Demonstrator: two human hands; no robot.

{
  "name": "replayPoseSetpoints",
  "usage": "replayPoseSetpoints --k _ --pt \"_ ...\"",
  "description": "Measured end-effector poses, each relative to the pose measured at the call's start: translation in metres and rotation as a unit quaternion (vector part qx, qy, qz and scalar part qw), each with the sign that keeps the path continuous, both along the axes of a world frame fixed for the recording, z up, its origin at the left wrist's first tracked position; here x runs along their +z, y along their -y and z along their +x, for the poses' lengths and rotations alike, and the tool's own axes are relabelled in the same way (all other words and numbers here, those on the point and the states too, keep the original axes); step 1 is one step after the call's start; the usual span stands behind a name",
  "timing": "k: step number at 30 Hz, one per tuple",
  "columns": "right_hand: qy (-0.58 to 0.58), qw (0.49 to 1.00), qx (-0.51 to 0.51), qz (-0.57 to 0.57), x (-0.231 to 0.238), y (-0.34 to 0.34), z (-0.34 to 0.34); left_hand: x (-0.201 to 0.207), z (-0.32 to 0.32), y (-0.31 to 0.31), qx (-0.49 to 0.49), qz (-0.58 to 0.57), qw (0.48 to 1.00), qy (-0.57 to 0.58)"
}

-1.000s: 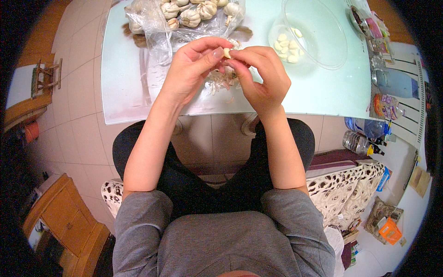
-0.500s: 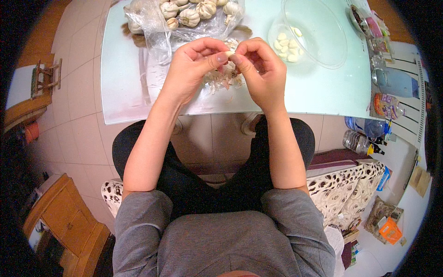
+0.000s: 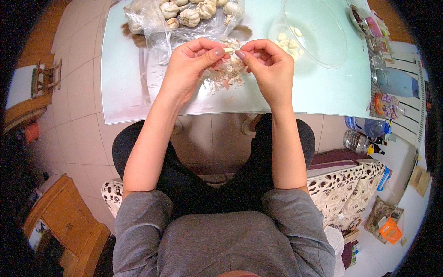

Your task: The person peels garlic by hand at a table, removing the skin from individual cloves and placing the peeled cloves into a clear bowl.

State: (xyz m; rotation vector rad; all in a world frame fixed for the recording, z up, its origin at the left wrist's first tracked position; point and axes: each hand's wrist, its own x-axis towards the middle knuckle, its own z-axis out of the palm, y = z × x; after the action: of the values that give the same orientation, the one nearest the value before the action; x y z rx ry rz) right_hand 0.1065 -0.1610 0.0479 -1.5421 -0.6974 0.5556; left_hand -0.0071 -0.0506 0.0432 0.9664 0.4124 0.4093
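Above the table, my left hand [image 3: 188,67] pinches a pale garlic clove [image 3: 228,50] between thumb and fingertips. Just to its right, my right hand [image 3: 273,67] has its thumb pressed to curled fingers; whatever is in that pinch is too small to make out. A small gap separates the two thumbs. Under the hands lies a loose heap of papery garlic skins [image 3: 225,79]. Beyond my right hand stands a clear plastic bowl [image 3: 323,37] with several peeled cloves [image 3: 288,45] in it, partly covered by that hand. Whole garlic bulbs [image 3: 189,17] rest on a crumpled clear plastic bag [image 3: 159,39].
The glass-topped table [image 3: 124,92] has its front edge just past my knees. At its right stand a metal bowl [image 3: 359,21], a blue-tinted pitcher [image 3: 397,82] and several bottles [image 3: 356,141]. A patterned sofa [image 3: 339,187] is at my right, a wooden cabinet [image 3: 69,221] at my left.
My right hand has moved slightly to the right, away from the left, opening a small gap between the thumbs. More of the skin heap shows; the left hand keeps the clove.
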Motion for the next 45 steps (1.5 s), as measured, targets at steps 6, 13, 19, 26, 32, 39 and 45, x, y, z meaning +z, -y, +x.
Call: replayPoseSetpoints --k 6,13,19,26,32,39,45 --pt "0.125 0.991 -0.037 -0.011 0.000 0.000 -0.001 0.005 -0.001 -0.001 0.022 0.069 0.997 -0.034" --pt "0.309 0.951 0.009 -0.012 0.004 -0.002 -0.009 0.012 0.000 0.004 0.005 0.144 0.987 -0.072" --pt "0.171 0.984 0.036 -0.027 -0.002 0.000 -0.011 0.005 0.003 0.004 -0.016 0.187 0.979 -0.084" --pt "0.010 0.995 -0.038 -0.096 -0.022 0.001 0.010 0.027 0.025 0.013 0.125 0.395 0.909 -0.041" --pt "0.152 0.987 -0.017 -0.045 -0.074 -0.004 0.022 0.046 0.117 0.047 0.215 0.601 0.769 0.029" --pt "0.323 0.940 -0.108 0.015 -0.054 -0.008 0.014 0.036 0.104 0.026 0.276 0.664 0.695 0.013" --pt "0.182 0.981 -0.039 -0.058 -0.029 -0.005 0.012 -0.021 0.005 -0.062 0.253 0.650 0.664 -0.270"
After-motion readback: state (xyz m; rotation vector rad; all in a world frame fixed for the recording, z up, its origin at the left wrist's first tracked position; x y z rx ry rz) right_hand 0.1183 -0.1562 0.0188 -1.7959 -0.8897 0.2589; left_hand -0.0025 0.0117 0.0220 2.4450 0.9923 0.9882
